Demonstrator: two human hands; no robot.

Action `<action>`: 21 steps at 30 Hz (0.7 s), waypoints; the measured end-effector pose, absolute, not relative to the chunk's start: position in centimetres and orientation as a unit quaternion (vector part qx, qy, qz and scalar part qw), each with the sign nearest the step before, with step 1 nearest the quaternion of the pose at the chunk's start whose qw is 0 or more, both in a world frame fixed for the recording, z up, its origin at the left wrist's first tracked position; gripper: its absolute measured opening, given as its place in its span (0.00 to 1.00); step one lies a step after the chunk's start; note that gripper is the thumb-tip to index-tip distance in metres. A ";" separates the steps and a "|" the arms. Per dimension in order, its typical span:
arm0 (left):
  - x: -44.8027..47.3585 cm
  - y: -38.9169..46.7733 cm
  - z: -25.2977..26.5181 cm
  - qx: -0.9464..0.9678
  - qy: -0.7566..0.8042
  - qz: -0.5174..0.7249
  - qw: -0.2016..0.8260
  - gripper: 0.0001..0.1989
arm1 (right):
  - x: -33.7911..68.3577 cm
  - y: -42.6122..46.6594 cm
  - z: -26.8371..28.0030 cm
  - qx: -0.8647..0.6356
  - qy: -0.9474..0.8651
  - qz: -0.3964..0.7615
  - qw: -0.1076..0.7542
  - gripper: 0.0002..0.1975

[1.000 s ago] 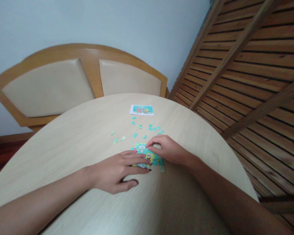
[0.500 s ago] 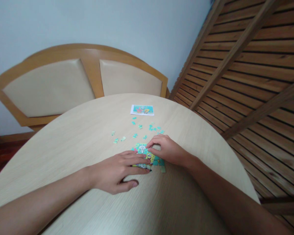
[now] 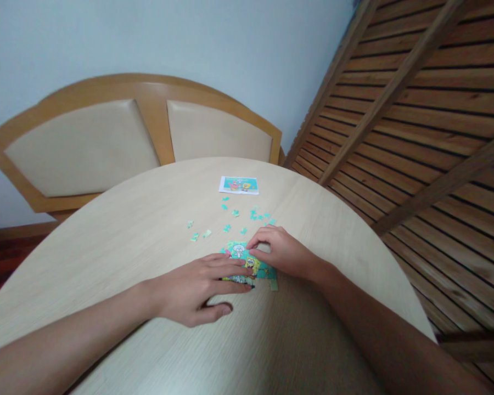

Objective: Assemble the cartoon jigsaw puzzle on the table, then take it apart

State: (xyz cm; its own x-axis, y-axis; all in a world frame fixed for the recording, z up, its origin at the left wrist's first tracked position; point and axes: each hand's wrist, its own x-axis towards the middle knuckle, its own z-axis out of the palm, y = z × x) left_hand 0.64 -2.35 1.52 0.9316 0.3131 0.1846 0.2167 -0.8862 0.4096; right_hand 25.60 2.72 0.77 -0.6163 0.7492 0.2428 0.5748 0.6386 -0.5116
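Note:
A partly joined jigsaw puzzle (image 3: pixel 265 272) with cartoon figures on a turquoise ground lies on the table near its middle. My left hand (image 3: pixel 195 288) rests flat over the puzzle's left part, fingers stretched and thumb apart, hiding some of the picture. At the puzzle's upper right, my right hand (image 3: pixel 280 249) has thumb and forefinger pinched on a puzzle piece (image 3: pixel 249 249), which the fingers mostly cover. Several loose puzzle pieces (image 3: pixel 227 228) are scattered just beyond both hands.
A picture card (image 3: pixel 241 185) with the cartoon figures lies past the loose pieces. The round wooden table (image 3: pixel 119 219) has a padded chair back (image 3: pixel 152 120) behind it. Slatted wooden panels (image 3: pixel 420 120) stand on the right, beside the pale wall (image 3: pixel 168 38).
Almost nothing differs. My right hand stays pinched at the puzzle's upper right with at most a tiny shift, and my left hand keeps its place.

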 end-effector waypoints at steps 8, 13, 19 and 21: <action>0.6 -2.4 1.3 0.963 0.139 0.130 0.189 0.27 | 30.0 5.4 1.0 -0.554 -0.757 0.131 0.323 0.10; 0.6 -2.3 1.3 0.965 0.140 0.120 0.186 0.26 | 31.8 6.4 0.2 -0.611 -0.723 0.123 0.298 0.10; 0.6 -2.3 1.3 0.968 0.137 0.119 0.174 0.26 | 30.7 5.9 0.0 -0.589 -0.758 0.121 0.250 0.07; 0.6 -2.3 1.3 0.970 0.137 0.111 0.169 0.25 | 30.4 5.7 -0.1 -0.570 -0.779 0.111 0.237 0.08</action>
